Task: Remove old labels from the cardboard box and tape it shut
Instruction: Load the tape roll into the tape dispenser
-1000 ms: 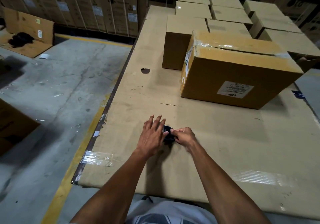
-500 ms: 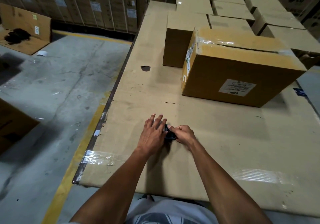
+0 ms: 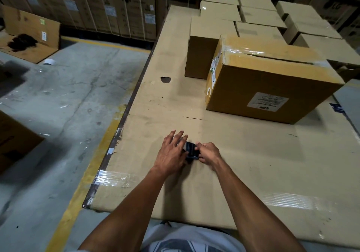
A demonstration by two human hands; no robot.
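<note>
Both hands were at the near part of the bench [image 3: 272, 164], a cardboard-covered surface, closer to its left edge than its right. The left hand [image 3: 172, 150] lay with fingers spread and gripped nothing that could be seen; its fingertips reached toward the far side. The right hand [image 3: 208, 153] was curled, fingers pinched onto a small dark object [image 3: 191, 151] lying between the two hands. What the object was could not be told.

The cardboard box [image 3: 272, 80] stood well apart from both hands, ahead and to the right, toward the right edge. Its long axis ran roughly left to right across the bench. The right hand was the nearer. A white label [image 3: 267, 101] remained on the side facing the person, and further label remnants [image 3: 213, 70] showed on the left end face. Clear tape [image 3: 251, 52] crossed the top, and the top flap seam appeared partly open at the right.

Judgement: label removal was not yet done, and the reach to the box would run forward and rightward over bare bench, with nothing in the way.

A row of smaller boxes [image 3: 212, 27] stood just behind the box, closing off access from the far side. A hole [image 3: 166, 79] in the bench covering lay left of the box, clear of the reach.
</note>
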